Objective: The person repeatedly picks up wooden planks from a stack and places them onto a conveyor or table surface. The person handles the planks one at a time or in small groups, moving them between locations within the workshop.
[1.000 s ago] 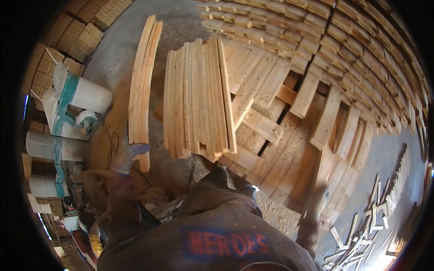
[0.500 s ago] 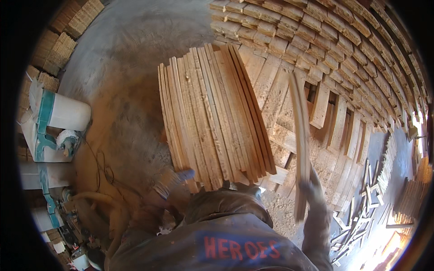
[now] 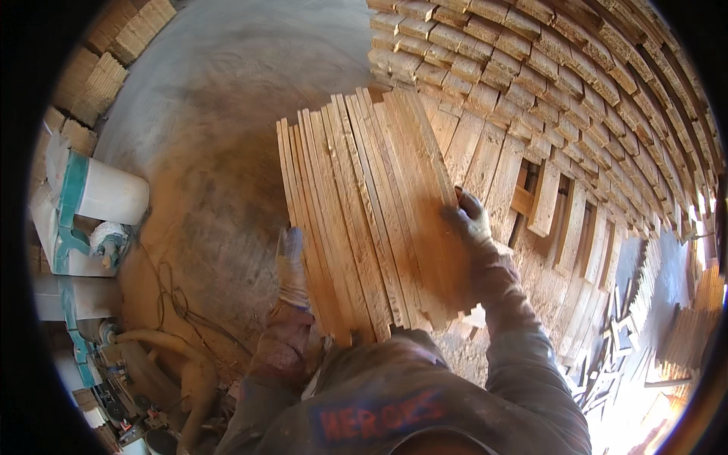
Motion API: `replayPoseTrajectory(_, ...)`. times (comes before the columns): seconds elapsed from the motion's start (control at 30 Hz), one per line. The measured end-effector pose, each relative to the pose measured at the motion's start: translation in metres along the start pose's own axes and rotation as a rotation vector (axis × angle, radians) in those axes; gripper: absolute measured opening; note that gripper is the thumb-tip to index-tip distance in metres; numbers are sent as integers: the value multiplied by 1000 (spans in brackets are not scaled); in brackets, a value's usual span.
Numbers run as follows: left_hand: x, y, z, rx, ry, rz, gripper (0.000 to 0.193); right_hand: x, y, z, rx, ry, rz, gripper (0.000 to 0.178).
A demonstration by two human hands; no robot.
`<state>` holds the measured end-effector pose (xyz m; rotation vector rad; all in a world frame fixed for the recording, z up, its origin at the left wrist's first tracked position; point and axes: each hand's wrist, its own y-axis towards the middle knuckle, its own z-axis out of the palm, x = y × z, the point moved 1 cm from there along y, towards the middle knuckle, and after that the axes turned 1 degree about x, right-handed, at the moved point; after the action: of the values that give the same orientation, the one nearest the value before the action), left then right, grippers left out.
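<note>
A stack of long wooden boards (image 3: 356,220) stands in front of my body, their edges side by side and their far ends uneven. My left hand (image 3: 292,265), in a worn glove, lies along the stack's left side with its fingers stretched out flat against it. On the opposite side, my gloved right hand (image 3: 472,218) has its fingers bent over the edge of the outermost board (image 3: 425,167), which shows its broad face. The stack's near end reaches my torso; its underside is hidden.
At right, a large layered pile of boards (image 3: 523,68) rises beside a lower layer of planks (image 3: 485,159). Thin strips (image 3: 626,326) lie scattered at lower right. A white and green machine (image 3: 114,189) stands left, with a cable (image 3: 171,292) and hose (image 3: 163,341) on the dusty floor.
My right hand has moved left from the loose board it held upright at right to the stack's right side. That board is no longer apart. My left hand has risen along the stack's left side.
</note>
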<state>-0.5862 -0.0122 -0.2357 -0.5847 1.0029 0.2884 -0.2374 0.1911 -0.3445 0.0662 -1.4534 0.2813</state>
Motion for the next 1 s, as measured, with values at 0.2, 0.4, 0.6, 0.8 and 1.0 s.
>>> replayPoseTrajectory(0.2, -34, -18, 26, -68, -53, -171, 74, -1, -1, 21, 289, 514, 100, 82)
replayPoseTrajectory(0.4, -46, 1, -2, 22, 381, -296, 67, -9, 3, 18, 621, 63, -47, 52)
replayPoseTrajectory(0.6, -68, 14, -48, 227, 377, -252, 66, -2, -72, 53, 400, 82, 8, 55)
replayPoseTrajectory(0.8, -100, 34, -19, 576, 310, -255, 89, 77, -211, 100, -151, 586, -26, 109)
replayPoseTrajectory(1.0, -110, 38, 116, 1408, 541, -297, 72, 174, -404, 148, -754, 415, -404, 108)
